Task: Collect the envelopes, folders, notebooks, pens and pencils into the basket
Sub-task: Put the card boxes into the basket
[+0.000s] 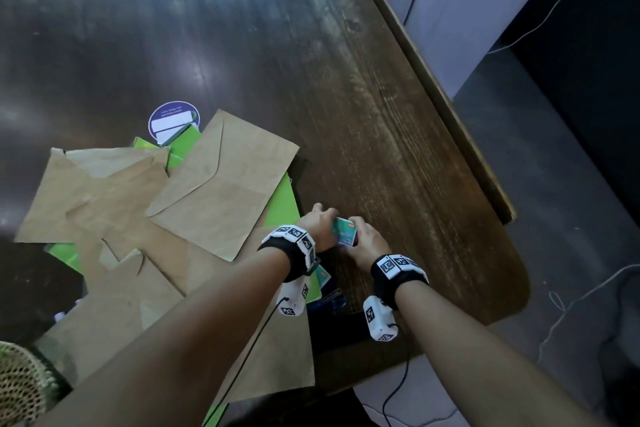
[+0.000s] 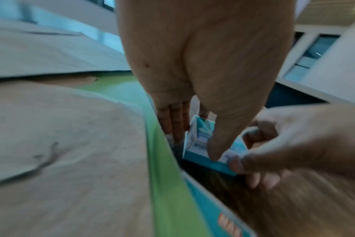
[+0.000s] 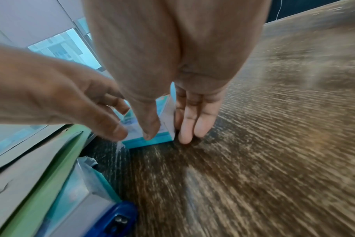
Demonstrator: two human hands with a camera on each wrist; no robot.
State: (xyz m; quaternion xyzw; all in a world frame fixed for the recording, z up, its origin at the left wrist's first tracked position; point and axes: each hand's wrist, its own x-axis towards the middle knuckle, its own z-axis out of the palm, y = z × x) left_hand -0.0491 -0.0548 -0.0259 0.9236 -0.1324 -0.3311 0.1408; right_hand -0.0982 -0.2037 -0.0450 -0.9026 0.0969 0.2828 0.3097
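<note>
A small teal-and-white box (image 1: 344,235) stands on the wooden table (image 1: 398,156), just right of the paper pile. My left hand (image 1: 320,222) pinches it from the left, thumb on its top (image 2: 213,150) and fingers down its far side. From the right, my right hand (image 1: 366,242) grips it, thumb on top (image 3: 150,129) and fingers (image 3: 192,126) along its right face. Several brown envelopes (image 1: 221,184) lie overlapping on green folders (image 1: 282,204). The woven basket (image 1: 17,388) shows at the bottom left corner.
A purple round sticker (image 1: 174,118) sits behind the pile. Beside my left wrist lie a second teal pack (image 3: 79,189) and a blue plastic object (image 3: 116,219) at the folder's edge. The table's raised right edge (image 1: 433,90) borders the floor, where cables run.
</note>
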